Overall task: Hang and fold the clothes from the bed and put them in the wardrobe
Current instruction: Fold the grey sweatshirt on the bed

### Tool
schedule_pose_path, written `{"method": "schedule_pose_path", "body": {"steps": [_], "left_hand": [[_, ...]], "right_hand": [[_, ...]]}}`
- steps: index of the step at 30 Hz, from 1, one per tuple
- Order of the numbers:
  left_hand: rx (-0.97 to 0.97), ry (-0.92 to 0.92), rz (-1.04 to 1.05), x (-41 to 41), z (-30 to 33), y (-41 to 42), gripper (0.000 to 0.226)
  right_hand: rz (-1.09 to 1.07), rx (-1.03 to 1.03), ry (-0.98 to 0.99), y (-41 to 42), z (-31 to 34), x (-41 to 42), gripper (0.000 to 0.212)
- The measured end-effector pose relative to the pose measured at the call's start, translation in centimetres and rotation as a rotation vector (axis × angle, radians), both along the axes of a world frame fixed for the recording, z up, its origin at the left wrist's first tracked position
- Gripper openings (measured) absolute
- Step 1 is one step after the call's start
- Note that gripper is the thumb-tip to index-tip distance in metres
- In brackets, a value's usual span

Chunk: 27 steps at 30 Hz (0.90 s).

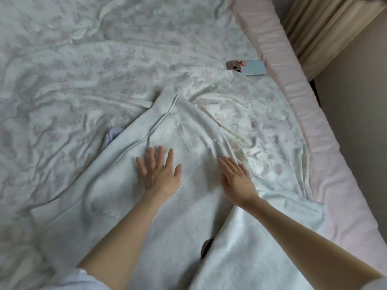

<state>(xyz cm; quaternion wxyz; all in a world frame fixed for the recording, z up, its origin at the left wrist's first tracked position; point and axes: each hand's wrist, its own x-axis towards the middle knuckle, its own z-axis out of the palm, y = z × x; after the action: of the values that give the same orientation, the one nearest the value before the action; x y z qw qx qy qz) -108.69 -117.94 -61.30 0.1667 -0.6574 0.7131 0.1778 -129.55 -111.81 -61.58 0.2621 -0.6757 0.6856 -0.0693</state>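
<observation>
A white garment [129, 181], thick and soft with a raised seam running along it, lies spread across the near part of the bed. My left hand [159, 172] rests flat on its middle with fingers straight and spread. My right hand [235, 178] lies flat on the garment's right edge, fingers straight and pointing up-left toward a bunched fold. A second whitish piece of cloth [261, 248] overlaps the garment at the lower right. A small pale blue bit of fabric [112, 136] peeks out from under the garment's left edge.
The bed is covered by a wrinkled floral sheet [104, 65]. A phone [247, 67] in a light blue case lies near the right side. A pink mattress border [293, 84] runs along the right, with a beige curtain [326, 24] and wall beyond. A small dark object [206, 246] shows between the cloths.
</observation>
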Motion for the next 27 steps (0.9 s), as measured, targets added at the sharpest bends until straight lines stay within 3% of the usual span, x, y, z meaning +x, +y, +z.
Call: {"method": "schedule_pose_path", "body": {"steps": [5,10,14,19,21,24,27], "left_hand": [[-0.06,0.247,-0.095,-5.1,2.0,12.1,0.061],[-0.035,0.34,-0.317,-10.0,3.3,24.1,0.062],[0.117,0.228,-0.528,-11.0,2.5,30.3,0.069],[0.19,0.017,-0.454,-11.1,1.4,32.4,0.083],[0.183,-0.047,-0.475,-12.2,1.3,32.4,0.075],[0.242,-0.084,-0.364,-13.7,2.5,32.6,0.069],[0.251,-0.063,-0.209,-15.6,3.0,33.8,0.067]], "right_hand": [[-0.3,-0.182,-0.186,9.8,2.0,-1.3,0.044],[-0.715,-0.132,-0.148,21.8,2.8,-5.5,0.039],[-0.95,-0.106,-0.021,30.7,3.1,-8.5,0.037],[-1.294,0.062,0.096,40.5,3.9,-12.3,0.045],[-1.471,0.107,0.01,43.2,4.0,-14.0,0.053],[-1.773,0.18,-0.288,44.8,2.9,-16.5,0.074],[-1.808,0.189,-0.513,45.3,2.3,-18.5,0.089]]}}
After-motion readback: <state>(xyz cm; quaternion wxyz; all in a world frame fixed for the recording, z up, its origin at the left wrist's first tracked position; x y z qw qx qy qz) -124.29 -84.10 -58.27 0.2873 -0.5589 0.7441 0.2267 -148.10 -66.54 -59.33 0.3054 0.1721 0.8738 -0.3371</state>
